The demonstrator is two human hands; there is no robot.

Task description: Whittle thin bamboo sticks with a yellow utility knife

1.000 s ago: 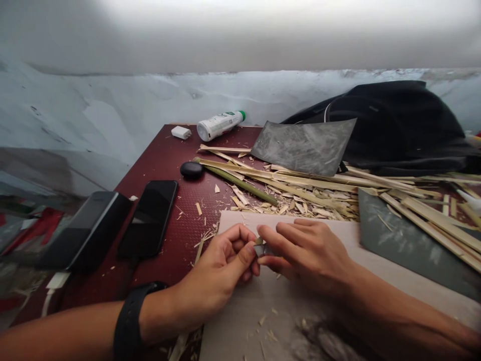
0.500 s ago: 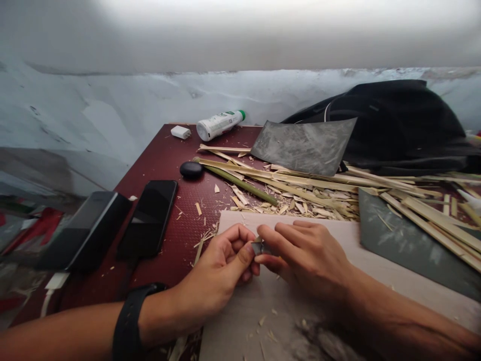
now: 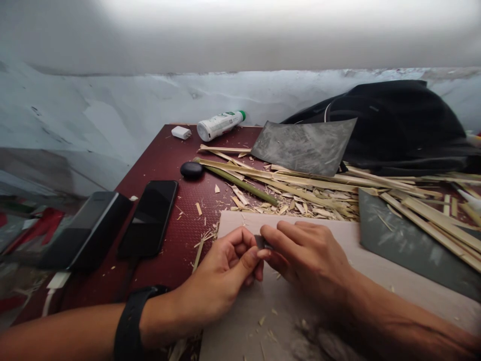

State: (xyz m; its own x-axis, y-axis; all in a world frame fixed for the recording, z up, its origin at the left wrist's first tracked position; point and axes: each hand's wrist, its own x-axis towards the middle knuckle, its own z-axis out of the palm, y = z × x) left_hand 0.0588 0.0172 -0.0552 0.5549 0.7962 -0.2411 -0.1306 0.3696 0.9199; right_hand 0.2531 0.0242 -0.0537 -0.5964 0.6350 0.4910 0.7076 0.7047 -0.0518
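Observation:
Above the pale board [image 3: 233,321], my two hands meet at their fingertips. Pinched in my right hand [image 3: 311,255] is a small piece of sandpaper [image 3: 259,242], grey like the larger sheets nearby. My left hand [image 3: 225,271] is closed with thumb and forefinger pressed together against that piece. Whatever else lies between its fingers is hidden. A dark band circles my left wrist. Thin shavings lie on the board below my hands.
Bamboo strips [image 3: 300,180] and shavings cover the table [image 3: 161,155] behind the board. Two grey sandpaper sheets [image 3: 304,148] lie among them. Leftward are a phone [image 3: 150,218], a dark device [image 3: 88,230] and a black case [image 3: 191,170]. A white bottle [image 3: 220,126] and black bag [image 3: 398,125] stand behind.
My fingertips have shifted slightly to the right with the grey piece, and my right thumb now sits against my left thumb. The other things are where they were.

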